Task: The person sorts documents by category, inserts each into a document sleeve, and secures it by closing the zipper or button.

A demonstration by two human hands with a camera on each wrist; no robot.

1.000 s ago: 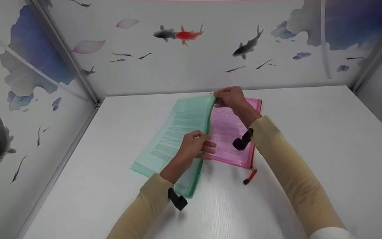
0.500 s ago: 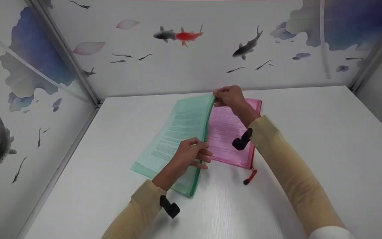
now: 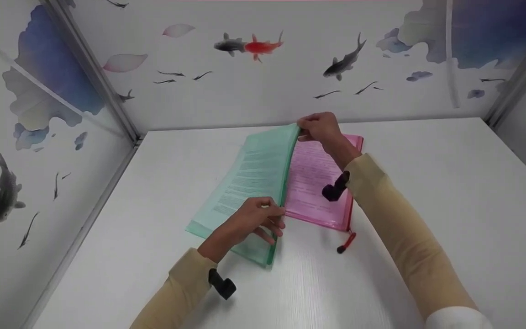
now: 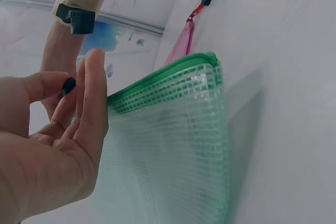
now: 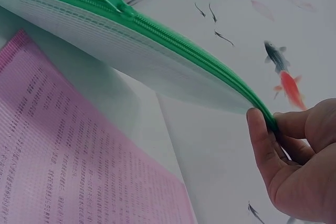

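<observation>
A green mesh zip pouch with printed sheets inside is tilted up on its left long edge, zipper edge raised. My right hand pinches its far zipper corner between thumb and fingers. My left hand pinches at the zipper line near the pouch's near end, apparently on the zipper pull. The green slider sits on the zipper track. A pink mesh pouch with printed sheets lies flat on the table under my right forearm.
The white table is boxed in by walls with fish pictures at the back and both sides. The pink pouch's red zipper pull trails off its near right corner.
My left hand has slid along the green pouch's zipper edge toward me. The right hand has raised the far corner a little, so the pouch stands steeper.
</observation>
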